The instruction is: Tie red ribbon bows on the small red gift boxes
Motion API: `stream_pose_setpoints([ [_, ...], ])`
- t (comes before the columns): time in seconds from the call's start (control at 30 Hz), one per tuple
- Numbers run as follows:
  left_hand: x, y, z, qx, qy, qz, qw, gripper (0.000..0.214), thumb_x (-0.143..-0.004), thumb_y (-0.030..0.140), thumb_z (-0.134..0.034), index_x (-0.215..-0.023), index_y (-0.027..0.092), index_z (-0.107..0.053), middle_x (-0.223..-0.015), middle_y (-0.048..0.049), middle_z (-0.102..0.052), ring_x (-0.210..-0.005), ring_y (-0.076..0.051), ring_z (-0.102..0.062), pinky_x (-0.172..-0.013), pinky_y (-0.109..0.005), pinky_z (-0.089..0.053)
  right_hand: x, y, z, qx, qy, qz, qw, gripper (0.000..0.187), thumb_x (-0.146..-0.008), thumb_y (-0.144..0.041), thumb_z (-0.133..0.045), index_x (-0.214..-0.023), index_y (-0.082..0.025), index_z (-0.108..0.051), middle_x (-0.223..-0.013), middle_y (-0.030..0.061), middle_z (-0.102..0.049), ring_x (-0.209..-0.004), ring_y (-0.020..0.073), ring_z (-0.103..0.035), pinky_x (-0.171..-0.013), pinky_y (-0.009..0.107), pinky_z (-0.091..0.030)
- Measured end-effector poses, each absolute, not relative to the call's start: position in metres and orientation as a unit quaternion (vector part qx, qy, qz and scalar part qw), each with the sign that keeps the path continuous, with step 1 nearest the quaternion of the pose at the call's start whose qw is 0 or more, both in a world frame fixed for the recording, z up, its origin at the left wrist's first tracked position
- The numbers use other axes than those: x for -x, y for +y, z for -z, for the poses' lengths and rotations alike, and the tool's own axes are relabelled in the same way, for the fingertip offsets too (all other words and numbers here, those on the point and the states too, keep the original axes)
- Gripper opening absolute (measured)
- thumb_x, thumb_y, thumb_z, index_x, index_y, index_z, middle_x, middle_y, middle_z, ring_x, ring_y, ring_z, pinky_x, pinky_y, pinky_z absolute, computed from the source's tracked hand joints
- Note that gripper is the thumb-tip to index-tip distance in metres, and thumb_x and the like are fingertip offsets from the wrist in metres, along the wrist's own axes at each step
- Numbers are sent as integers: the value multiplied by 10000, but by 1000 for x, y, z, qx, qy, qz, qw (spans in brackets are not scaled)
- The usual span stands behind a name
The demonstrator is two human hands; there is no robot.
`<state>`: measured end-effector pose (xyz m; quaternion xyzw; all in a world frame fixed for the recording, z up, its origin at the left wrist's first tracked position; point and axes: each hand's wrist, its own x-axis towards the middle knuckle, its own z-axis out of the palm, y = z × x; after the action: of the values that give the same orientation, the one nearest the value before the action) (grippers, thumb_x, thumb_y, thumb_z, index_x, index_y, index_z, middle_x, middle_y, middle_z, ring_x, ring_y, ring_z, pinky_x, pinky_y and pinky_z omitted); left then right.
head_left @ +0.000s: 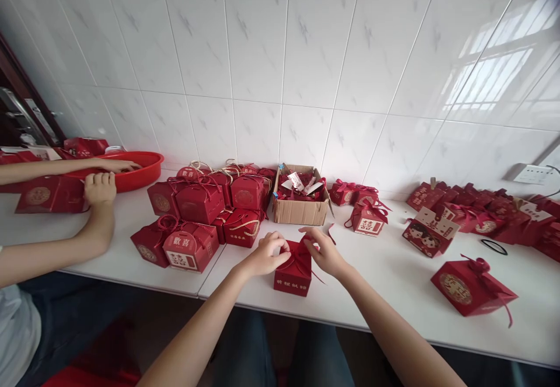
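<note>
A small red gift box (292, 279) with gold characters on its front stands upright on the white table, close to its front edge. A red ribbon (300, 253) is tied on its top. At the left of the bow, my left hand (266, 255) is closed, thumb and fingertips pinching the ribbon. Opposite it, my right hand (327, 253) pinches the ribbon from the right side, its fingers bent. The exact bits of ribbon between the fingertips are partly hidden. One thin ribbon end trails out under my right hand.
Behind the box stands a cardboard carton (301, 212) of red packets. Stacked gift boxes (201, 197) are on the left, more boxes (475, 285) on the right. At far left, a co-worker's hand (100, 188) rests by a box, the other reaching into a red basin (151, 171).
</note>
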<state>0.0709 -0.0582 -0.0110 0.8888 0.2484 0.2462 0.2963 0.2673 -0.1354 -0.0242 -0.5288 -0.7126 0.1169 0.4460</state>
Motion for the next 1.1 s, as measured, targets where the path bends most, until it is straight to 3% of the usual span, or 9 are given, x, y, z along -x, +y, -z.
stream_pose_setpoints([
  [0.2,-79,-58,21,-849,294,-271,346,388,-858,483,-444,-627,176,-493,-716,14,-485,-647,-134,-496,-639,-262,-402,-248,-127,28,561,-678,-103,464,266,-898,-183,-358,-1086,-197,-546,-1027,96,-593,-874,191,-585,-774,342,-483],
  [0.33,-79,-59,24,-845,290,-277,353,350,-783,457,-574,-623,181,-431,-676,39,-428,-626,-123,-437,-601,-247,-352,-245,-131,30,590,-654,-111,460,250,-868,-188,-396,-1043,-216,-571,-976,72,-611,-817,191,-593,-722,325,-480],
  [0.43,-81,-61,22,-858,243,-250,377,365,-718,438,-661,-607,178,-429,-681,47,-436,-617,-109,-421,-587,-231,-338,-249,-143,29,611,-635,-130,455,201,-844,-225,-446,-980,-223,-595,-888,38,-620,-634,145,-557,-582,270,-459],
  [0.53,-86,-61,18,-864,198,-227,403,338,-705,429,-682,-630,179,-466,-675,44,-467,-646,-118,-447,-620,-228,-364,-253,-159,27,635,-607,-143,455,180,-836,-268,-468,-956,-214,-590,-840,19,-616,-455,85,-430,-471,238,-402],
  [0.63,-90,-63,13,-860,179,-218,426,291,-737,449,-655,-701,185,-537,-727,23,-543,-730,-143,-514,-718,-251,-410,-255,-170,24,651,-587,-151,457,192,-834,-300,-468,-966,-209,-575,-839,19,-616,-410,61,-372,-424,222,-357],
  [0.8,-89,-73,7,-881,176,-206,388,262,-813,436,-575,-686,218,-641,-842,-18,-630,-963,-213,-520,-917,-337,-374,-257,-173,20,650,-578,-192,455,214,-796,-310,-498,-974,-210,-562,-834,14,-615,-416,58,-366,-420,218,-329],
  [0.97,-87,-78,12,-861,216,-235,396,334,-863,442,-493,-667,218,-645,-966,-38,-648,-1075,-222,-506,-931,-314,-393,-263,-169,18,636,-575,-241,455,186,-764,-291,-518,-912,-196,-580,-801,2,-603,-443,60,-422,-445,214,-365],
  [1.1,-91,-81,19,-806,276,-305,426,326,-856,444,-502,-691,188,-618,-829,-40,-651,-895,-194,-587,-829,-284,-447,-265,-166,21,624,-560,-270,474,193,-756,-305,-532,-899,-184,-575,-826,13,-594,-501,85,-520,-446,213,-395],
])
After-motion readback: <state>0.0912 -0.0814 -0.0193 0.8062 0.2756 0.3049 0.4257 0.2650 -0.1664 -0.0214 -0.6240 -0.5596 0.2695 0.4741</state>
